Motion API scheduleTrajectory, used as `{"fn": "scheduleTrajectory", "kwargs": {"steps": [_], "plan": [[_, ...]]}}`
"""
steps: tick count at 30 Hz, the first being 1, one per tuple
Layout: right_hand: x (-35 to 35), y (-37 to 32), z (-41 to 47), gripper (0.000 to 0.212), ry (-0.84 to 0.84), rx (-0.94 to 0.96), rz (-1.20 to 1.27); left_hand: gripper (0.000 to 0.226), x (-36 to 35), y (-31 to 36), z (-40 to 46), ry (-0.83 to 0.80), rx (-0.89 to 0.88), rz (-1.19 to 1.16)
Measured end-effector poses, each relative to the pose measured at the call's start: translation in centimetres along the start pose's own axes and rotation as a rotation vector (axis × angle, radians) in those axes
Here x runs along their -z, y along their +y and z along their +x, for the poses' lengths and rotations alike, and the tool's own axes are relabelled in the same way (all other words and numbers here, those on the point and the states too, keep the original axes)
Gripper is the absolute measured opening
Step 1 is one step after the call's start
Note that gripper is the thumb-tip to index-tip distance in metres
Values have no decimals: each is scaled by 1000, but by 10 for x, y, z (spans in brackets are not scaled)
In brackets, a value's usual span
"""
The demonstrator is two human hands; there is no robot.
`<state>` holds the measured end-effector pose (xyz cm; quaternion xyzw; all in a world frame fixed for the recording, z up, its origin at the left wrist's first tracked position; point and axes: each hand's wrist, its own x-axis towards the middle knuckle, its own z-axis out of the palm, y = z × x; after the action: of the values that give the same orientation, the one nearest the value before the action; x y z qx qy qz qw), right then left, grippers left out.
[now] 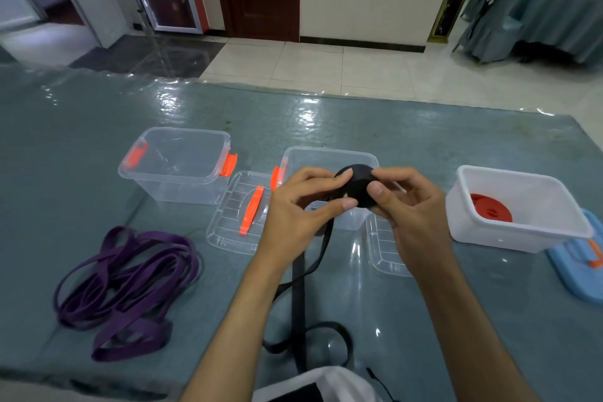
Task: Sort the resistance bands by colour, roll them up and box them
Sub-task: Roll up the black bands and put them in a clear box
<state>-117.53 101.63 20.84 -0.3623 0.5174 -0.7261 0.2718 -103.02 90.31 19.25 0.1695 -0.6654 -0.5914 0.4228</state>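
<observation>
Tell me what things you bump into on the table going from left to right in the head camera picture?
Tangled purple resistance bands → empty clear plastic box with orange clips → clear lid with orange handle → black band roll held in both hands → white plastic box holding a red rolled band → blue lid.

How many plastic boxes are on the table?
3: a clear plastic box with orange latches at left, a second clear one partly hidden behind the hands, and a white box at right.

One camera only (worn on the head) — it looks forward and down, close over the table (424,147).
</observation>
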Motion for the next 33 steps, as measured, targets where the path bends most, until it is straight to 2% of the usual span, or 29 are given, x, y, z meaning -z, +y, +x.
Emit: {"fn": "scheduleTrajectory", "kwargs": {"steps": [4, 8, 11, 14, 17, 20, 22, 25, 29, 31, 33], "plan": [[6, -1, 4, 23, -77, -3, -209, 44, 3, 2, 1, 15, -54, 123], [5, -6, 7, 33, -9, 119, -289, 41, -1, 0, -3, 24, 15, 38], [-2, -1, 2, 29, 33, 110, -219, 41, -2, 1, -2, 39, 8, -37], [-9, 1, -4, 27, 3, 20, -67, 44, 5, 1, 0, 17, -49, 10], [-7, -4, -2, 29, -57, -1, -177, 43, 12, -1, -1, -13, -71, 62], [-8, -8, -1, 29, -84, 13, -199, 43, 7, 2, -6, 52, -79, -24], [-11, -8, -3, 26, -67, 44, -129, 39, 4, 4, -7, 71, -95, -61], [-13, -7, -5, 19, -27, 29, -26, 42, 14, 3, -1, 11, -84, -20], [-9, -8, 0, 25, -9, 30, -189, 37, 14, 1, -3, -6, -59, 34], [-7, -10, 1, 27, 32, 35, -191, 35, 9, 1, -6, 34, -40, -5], [-8, -11, 0, 32, 40, 47, -137, 36, 10, 3, -3, 2, -41, -29]]}}
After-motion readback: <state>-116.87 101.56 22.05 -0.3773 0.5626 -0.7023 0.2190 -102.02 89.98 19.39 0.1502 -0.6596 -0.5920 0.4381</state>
